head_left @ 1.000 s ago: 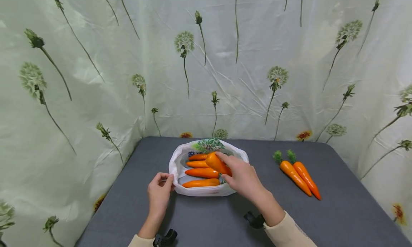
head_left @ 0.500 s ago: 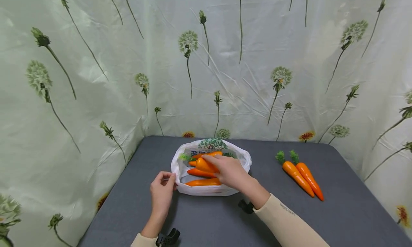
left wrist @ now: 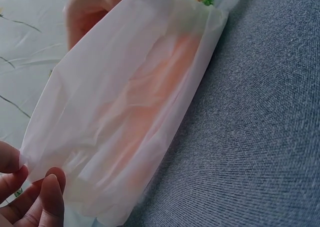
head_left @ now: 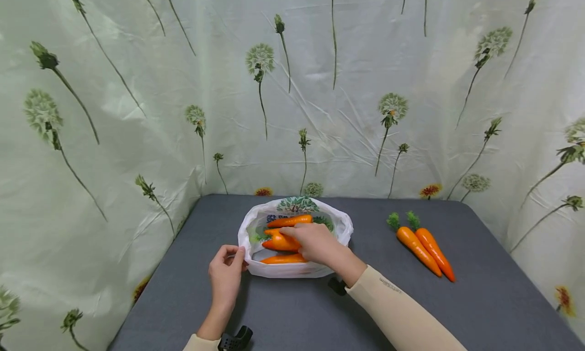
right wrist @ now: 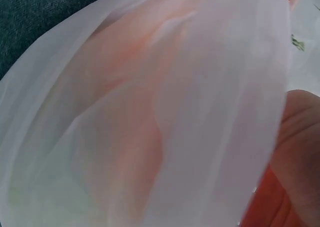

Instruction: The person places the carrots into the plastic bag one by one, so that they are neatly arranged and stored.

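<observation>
A white plastic bag (head_left: pixel 292 271) with its mouth spread wide lies on the dark table, several orange carrots inside. At the bag's left edge my left hand (head_left: pixel 227 275) pinches the rim between thumb and fingers; the left wrist view shows the same hand (left wrist: pixel 42 202) close up. My right hand (head_left: pixel 317 247) reaches into the bag and holds a carrot (head_left: pixel 282 243), its leafy end toward the left. Among the others, one carrot (head_left: pixel 290 221) lies at the back and another (head_left: pixel 284 258) at the front. Most of my right hand is hidden behind bag film (right wrist: pixel 200 112) in the right wrist view.
Two more carrots, one (head_left: pixel 418 251) beside the other (head_left: pixel 436 254), lie on the table (head_left: pixel 365 229) to the right of the bag, green tops away from me. A curtain (head_left: pixel 347 112) printed with dandelions hangs behind and at the sides.
My right hand has moved the carrot left and lowered it among the others in the bag. My left hand still pinches the rim. The two carrots on the right stay put.
</observation>
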A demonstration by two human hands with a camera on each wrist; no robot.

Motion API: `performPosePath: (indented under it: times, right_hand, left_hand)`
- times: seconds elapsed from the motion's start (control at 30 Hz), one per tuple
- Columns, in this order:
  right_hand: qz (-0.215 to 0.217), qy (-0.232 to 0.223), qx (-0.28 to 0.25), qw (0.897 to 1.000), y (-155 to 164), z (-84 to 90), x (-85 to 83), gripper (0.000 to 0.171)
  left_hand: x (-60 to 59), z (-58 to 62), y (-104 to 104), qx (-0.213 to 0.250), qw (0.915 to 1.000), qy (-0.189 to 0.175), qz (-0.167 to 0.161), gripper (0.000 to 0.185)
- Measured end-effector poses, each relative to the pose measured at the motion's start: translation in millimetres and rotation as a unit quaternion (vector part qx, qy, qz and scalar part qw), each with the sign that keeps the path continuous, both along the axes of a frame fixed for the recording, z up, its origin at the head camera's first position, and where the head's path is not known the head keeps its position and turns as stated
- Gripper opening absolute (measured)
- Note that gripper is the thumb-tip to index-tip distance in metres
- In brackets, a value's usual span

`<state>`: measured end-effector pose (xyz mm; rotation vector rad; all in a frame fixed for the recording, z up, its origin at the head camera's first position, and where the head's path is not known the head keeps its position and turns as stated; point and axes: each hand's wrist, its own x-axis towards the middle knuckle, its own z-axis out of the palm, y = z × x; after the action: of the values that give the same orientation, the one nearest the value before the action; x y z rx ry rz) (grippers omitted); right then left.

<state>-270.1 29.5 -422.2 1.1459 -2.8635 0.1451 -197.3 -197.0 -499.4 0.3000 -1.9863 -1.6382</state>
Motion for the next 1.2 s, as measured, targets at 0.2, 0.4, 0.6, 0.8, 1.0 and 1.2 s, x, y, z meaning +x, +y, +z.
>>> performPosePath:
  times: [0.2, 0.4, 0.6, 0.8, 1.0, 1.2]
  right_hand:
    - [0.0, 0.005, 0.023, 1.0, -6.1, -5.5, -2.8, 0.052]
    - [-0.001, 0.011, 0.035, 0.999, -11.4, -8.5, -4.7, 0.044]
    - [0.006, 0.003, 0.032, 0.999, -13.2, -8.1, -6.8, 0.033]
    - [0.014, -0.004, 0.017, 1.0, -10.0, -7.2, -5.6, 0.031]
    - [-0.01, -0.028, -0.027, 0.999, 1.1, 3.6, 2.4, 0.043]
    - [-0.033, -0.009, -0.091, 0.995, 22.7, 22.3, 12.9, 0.043]
  left_hand:
    - [0.1, 0.8, 1.4, -0.003, 1.0, 0.003, -0.003, 0.013]
    - [0.5, 2.7, 3.5, -0.004, 1.0, 0.0, -0.002, 0.013]
    - [0.2, 3.3, 4.6, -0.005, 1.0, -0.001, 0.003, 0.011]
    - [0.8, 3.7, 5.0, -0.001, 1.0, 0.001, 0.002, 0.011]
    - [2.0, 2.8, 3.5, 0.002, 1.0, -0.003, 0.002, 0.012]
    - [3.2, 3.5, 0.3, 0.006, 1.0, 0.007, -0.003, 0.019]
